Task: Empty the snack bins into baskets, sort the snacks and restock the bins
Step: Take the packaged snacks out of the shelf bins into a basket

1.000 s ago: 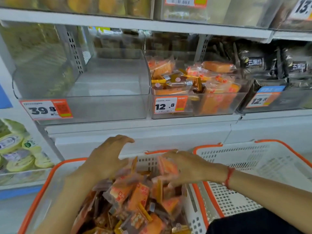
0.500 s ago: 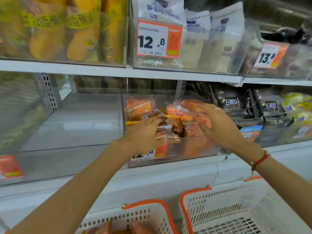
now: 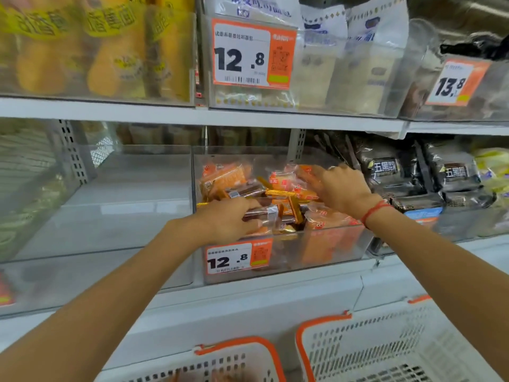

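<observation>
Now both hands are back in the middle bin

Now both hands are up at the shelf; a second ago they were down in the left basket (image 3: 242, 351), on the pile of orange packets there. So a load has gone into that basket and this is a reach for the next one, I'd say. Emptying phase, not sorting yet.

Left hand (image 3: 228, 220): fingers curled over the near front of the snack heap (image 3: 278, 194), thumb under, closing round a dark brown wrapped bar (image 3: 261, 215) just past the fingertips. Grip looks partial, more gathering than a firm hold.

Right hand (image 3: 338, 188): fingers spread and reaching left across the far back of the heap, tips on an orange packet (image 3: 305, 172). Whether anything is really pinched there, cannot tell; motion blur. Red string bracelet (image 3: 376, 209) on that wrist.

Snacks sit in the clear middle bin (image 3: 330, 249), between the two hands and below the fingers, still well filled. Price tag (image 3: 238, 257) on its front, right under the left knuckles. The clear bin (image 3: 110, 216) to the left of the left hand shows no stock. Right basket (image 3: 385, 343) is below the right forearm, nothing visible in it.

Judgement: several more scoops are needed before this bin is emptied. Loose packets may slip on the lift.
</observation>
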Action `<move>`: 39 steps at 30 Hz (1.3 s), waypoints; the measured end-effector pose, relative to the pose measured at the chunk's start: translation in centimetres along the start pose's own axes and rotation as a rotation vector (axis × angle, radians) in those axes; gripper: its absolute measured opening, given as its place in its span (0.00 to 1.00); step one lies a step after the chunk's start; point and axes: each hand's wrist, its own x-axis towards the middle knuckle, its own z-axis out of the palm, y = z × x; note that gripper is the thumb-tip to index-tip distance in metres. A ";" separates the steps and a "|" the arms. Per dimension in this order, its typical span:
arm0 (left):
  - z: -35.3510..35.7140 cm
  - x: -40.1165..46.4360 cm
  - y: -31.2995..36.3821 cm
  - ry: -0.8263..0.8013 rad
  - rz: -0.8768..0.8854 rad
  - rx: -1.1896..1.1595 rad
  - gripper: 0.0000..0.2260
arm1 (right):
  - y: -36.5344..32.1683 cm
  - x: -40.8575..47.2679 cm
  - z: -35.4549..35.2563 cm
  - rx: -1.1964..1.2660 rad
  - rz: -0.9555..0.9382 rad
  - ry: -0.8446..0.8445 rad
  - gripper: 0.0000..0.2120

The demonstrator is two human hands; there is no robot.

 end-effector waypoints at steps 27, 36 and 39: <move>-1.0 -21.7 -1.3 0.002 -0.108 -0.068 0.05 | -9.0 -19.8 -13.3 0.456 -0.478 -0.006 0.21; 6.1 -21.1 -3.7 -0.123 -0.218 0.103 0.20 | -17.1 -19.8 -6.3 0.469 -0.590 -0.718 0.28; 4.8 -18.9 -3.9 0.383 -0.156 -0.002 0.17 | -15.4 -18.4 -7.3 0.614 -0.573 -0.417 0.17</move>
